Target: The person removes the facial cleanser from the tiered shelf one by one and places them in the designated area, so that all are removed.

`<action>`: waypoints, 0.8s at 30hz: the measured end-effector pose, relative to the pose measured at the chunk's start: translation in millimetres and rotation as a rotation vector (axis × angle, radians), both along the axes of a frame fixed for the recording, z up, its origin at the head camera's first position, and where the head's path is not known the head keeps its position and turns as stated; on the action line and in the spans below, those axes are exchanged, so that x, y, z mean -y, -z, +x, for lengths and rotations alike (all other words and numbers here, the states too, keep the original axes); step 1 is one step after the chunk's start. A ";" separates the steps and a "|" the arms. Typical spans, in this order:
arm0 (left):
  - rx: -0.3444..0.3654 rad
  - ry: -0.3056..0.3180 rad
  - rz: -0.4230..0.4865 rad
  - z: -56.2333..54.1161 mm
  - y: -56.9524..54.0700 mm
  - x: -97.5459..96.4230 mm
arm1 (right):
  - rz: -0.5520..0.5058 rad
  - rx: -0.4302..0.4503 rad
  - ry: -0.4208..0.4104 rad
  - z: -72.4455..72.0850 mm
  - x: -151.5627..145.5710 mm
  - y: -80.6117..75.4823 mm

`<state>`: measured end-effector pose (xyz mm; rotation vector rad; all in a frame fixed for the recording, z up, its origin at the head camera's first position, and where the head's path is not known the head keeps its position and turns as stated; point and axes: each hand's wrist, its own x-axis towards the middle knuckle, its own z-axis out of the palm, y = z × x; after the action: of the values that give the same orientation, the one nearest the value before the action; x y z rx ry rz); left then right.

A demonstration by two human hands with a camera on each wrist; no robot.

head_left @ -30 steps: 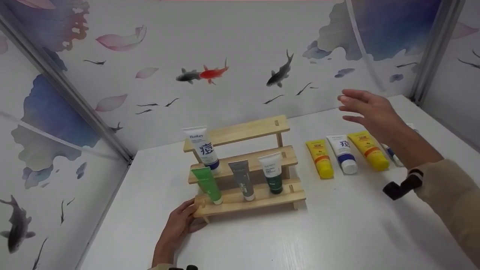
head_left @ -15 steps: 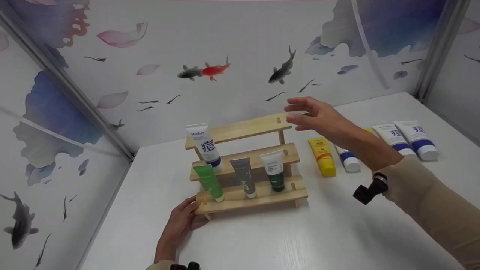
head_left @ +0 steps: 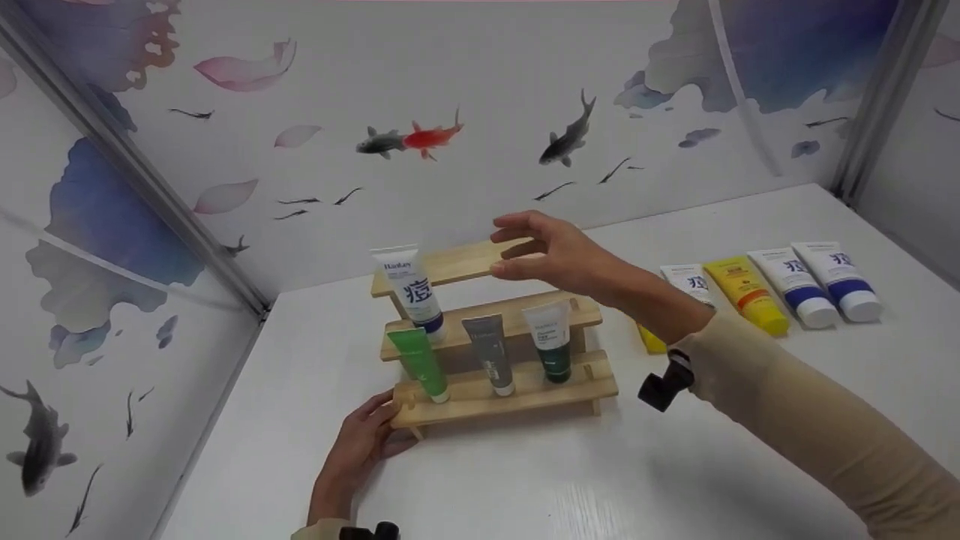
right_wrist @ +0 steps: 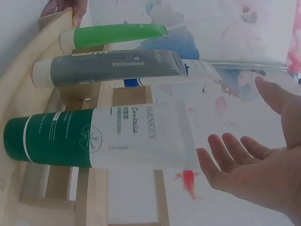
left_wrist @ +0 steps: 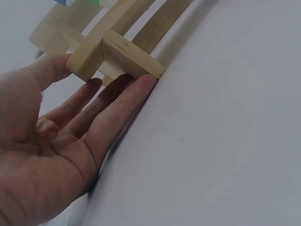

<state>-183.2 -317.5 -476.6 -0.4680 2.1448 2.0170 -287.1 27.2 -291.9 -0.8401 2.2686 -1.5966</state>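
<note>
A three-step wooden display rack [head_left: 469,401] stands on the white table. My left hand [head_left: 360,442] holds its lower left end; in the left wrist view the thumb is at the board and the fingers [left_wrist: 120,106] reach the leg beneath. On the bottom step stand a green tube [head_left: 422,364], a grey tube [head_left: 491,356] and a white-and-dark-green tube [head_left: 551,341]. A white-and-blue tube [head_left: 412,289] stands at the left of the middle step. My right hand [head_left: 562,255] hovers over the right part of the rack, fingers spread from the thumb, holding nothing.
Right of the rack, several tubes lie in a row: a yellow one [head_left: 651,341] partly behind my right forearm, a white-and-blue one [head_left: 686,279], another yellow one [head_left: 750,296] and further white-and-blue tubes [head_left: 796,289]. Printed wall panels [head_left: 480,67] border the table.
My right hand has moved left from above the lying tubes to over the rack, uncovering the rightmost tubes. My left hand stays at the rack's end, and the standing tubes keep their places.
</note>
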 end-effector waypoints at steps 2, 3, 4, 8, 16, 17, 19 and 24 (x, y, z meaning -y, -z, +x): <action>0.004 0.006 0.007 0.5 -0.2 1.1 | 0.019 -0.016 -0.004 1.3 11.2 -1.5; 0.006 0.007 0.010 0.6 -0.2 1.5 | 0.026 -0.020 -0.006 1.7 16.3 -2.1; 0.009 0.011 0.012 0.6 -0.3 1.9 | 0.032 -0.023 -0.010 2.0 21.2 -2.8; 0.003 0.022 0.019 0.8 -0.2 3.4 | 0.044 -0.023 -0.032 1.5 38.6 -4.5; -0.024 0.006 -0.041 2.0 -1.0 0.6 | 0.060 0.029 -0.035 -0.2 66.0 -3.4; -0.023 -0.002 -0.046 1.9 -0.6 0.6 | 0.059 0.039 -0.031 -0.5 69.5 -3.1; -0.026 -0.004 -0.049 1.4 0.2 1.2 | 0.055 0.054 -0.026 -0.4 76.4 -2.7; -0.024 0.011 -0.039 -0.4 0.6 2.3 | 0.073 0.070 0.015 -0.1 91.2 -2.7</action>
<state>-183.6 -319.8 -477.1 -0.4395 2.1992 1.9884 -287.2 -64.0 -289.2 -0.7390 2.2742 -1.5150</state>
